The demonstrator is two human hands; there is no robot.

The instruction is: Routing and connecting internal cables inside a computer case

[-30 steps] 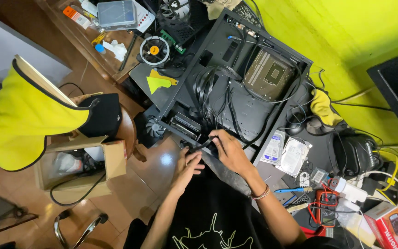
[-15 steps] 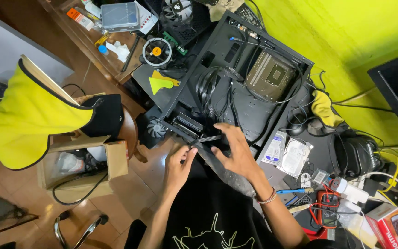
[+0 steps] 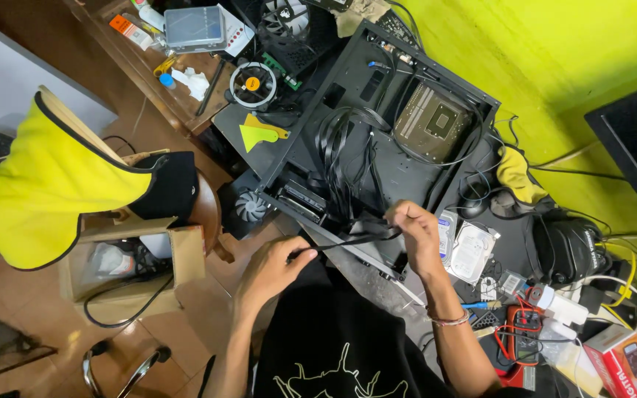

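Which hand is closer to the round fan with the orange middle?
Left. The left hand is low in the picture, straight below the fan. The right hand is farther off, down and to the fan's right, at the case's front edge.

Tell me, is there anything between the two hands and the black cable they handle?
Nothing visible is. The left hand pinches one end of the black cable, and the right hand grips it near the edge of the open computer case. The cable runs freely between them.

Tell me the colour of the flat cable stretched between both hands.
Black; the flat cable shows best in the head view, pinched between left hand and right hand.
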